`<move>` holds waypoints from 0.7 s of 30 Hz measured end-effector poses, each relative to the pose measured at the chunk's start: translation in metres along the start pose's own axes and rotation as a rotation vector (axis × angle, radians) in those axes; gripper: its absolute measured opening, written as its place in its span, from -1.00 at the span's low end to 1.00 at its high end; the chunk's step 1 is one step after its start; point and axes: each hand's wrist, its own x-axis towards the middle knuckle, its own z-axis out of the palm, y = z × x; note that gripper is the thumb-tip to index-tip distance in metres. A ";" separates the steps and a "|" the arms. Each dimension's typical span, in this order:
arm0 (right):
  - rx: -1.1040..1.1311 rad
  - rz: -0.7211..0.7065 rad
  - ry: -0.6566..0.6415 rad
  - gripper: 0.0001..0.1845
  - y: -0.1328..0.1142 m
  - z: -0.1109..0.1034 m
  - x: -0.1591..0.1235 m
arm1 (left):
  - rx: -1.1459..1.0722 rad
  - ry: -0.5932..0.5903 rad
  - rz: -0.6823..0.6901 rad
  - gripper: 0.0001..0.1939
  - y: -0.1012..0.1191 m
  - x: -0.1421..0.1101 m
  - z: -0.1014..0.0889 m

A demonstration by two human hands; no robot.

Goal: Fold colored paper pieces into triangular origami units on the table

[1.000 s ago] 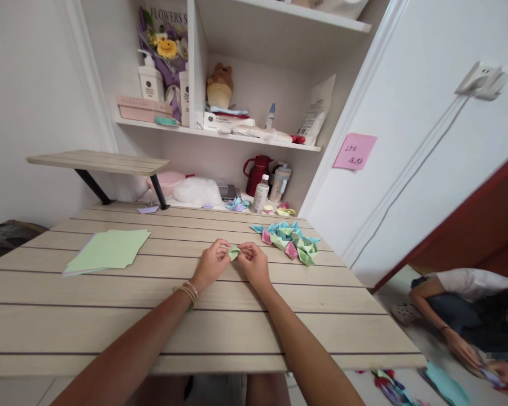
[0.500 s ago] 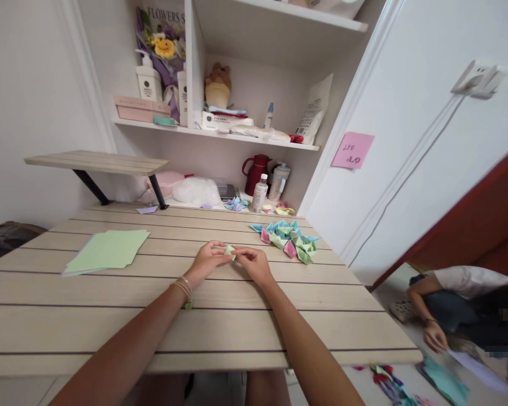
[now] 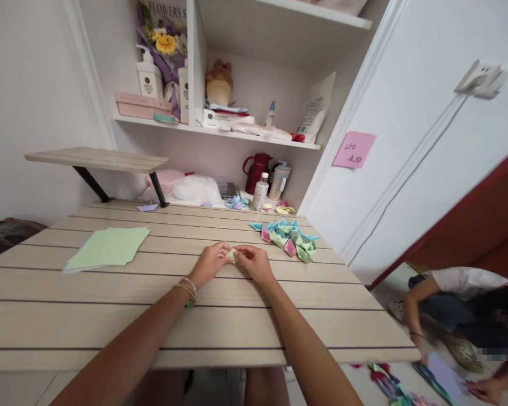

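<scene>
My left hand (image 3: pixel 209 262) and my right hand (image 3: pixel 255 263) meet at the middle of the wooden table (image 3: pixel 110 316). Between their pinched fingertips is a small folded piece of light green paper (image 3: pixel 232 255), mostly hidden by the fingers. A bracelet sits on my left wrist. To the right of my hands lies a pile of folded paper pieces (image 3: pixel 288 235) in blue, green and pink. A stack of flat green paper sheets (image 3: pixel 108 248) lies to the left of my hands.
Shelves behind the table hold bottles, a red jug (image 3: pixel 256 172), a plush toy (image 3: pixel 219 83) and boxes. A small raised shelf (image 3: pixel 95 160) stands at the back left. A pink note (image 3: pixel 354 150) hangs on the wall. Another person (image 3: pixel 461 313) crouches on the floor at right among papers.
My hands have stayed together on the green piece, shifting it slightly lower against the table. The person on the floor has moved an arm and papers about.
</scene>
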 end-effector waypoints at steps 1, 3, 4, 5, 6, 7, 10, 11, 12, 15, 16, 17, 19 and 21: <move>-0.063 -0.036 0.007 -0.76 -0.001 -0.001 0.000 | 0.029 -0.009 0.015 -0.78 0.001 0.000 0.000; -0.169 -0.101 0.027 -0.81 -0.002 -0.003 0.001 | 0.070 -0.021 0.032 -0.80 0.002 -0.001 -0.001; -0.211 -0.128 0.034 -0.82 -0.003 -0.004 0.001 | 0.081 -0.019 0.038 -0.80 0.004 -0.002 -0.001; -0.245 -0.152 0.034 -0.82 -0.003 -0.004 0.001 | 0.089 -0.015 0.045 -0.80 0.005 -0.002 -0.001; -0.269 -0.170 0.031 -0.82 -0.002 -0.004 0.001 | 0.095 -0.009 0.052 -0.80 0.006 -0.002 -0.001; -0.283 -0.182 0.027 -0.80 -0.002 -0.004 0.001 | 0.102 -0.003 0.061 -0.80 0.007 -0.002 -0.001; -0.312 -0.193 0.038 -0.78 -0.002 -0.004 0.000 | 0.131 0.021 0.094 -0.80 0.008 -0.002 0.000; -0.326 -0.198 0.041 -0.79 -0.002 -0.004 0.000 | 0.137 0.031 0.102 -0.80 0.008 -0.002 0.000; -0.345 -0.209 0.044 -0.81 -0.003 -0.004 -0.001 | 0.134 0.042 0.105 -0.79 0.007 -0.002 0.000; -0.405 -0.272 0.059 -0.86 -0.004 -0.006 -0.001 | 0.086 0.104 0.076 -0.71 0.006 0.000 -0.001; -0.423 -0.296 0.060 -0.85 -0.004 -0.007 -0.001 | 0.072 0.130 0.061 -0.69 0.005 0.000 -0.001; -0.442 -0.320 0.056 -0.85 -0.004 -0.007 -0.001 | 0.065 0.150 0.046 -0.68 0.005 0.001 -0.002; -0.473 -0.361 0.031 -0.83 -0.004 -0.008 -0.001 | 0.066 0.162 0.021 -0.70 0.004 0.001 -0.003; -0.493 -0.397 0.006 -0.81 -0.004 -0.009 -0.001 | 0.063 0.151 0.001 -0.71 0.003 0.001 -0.004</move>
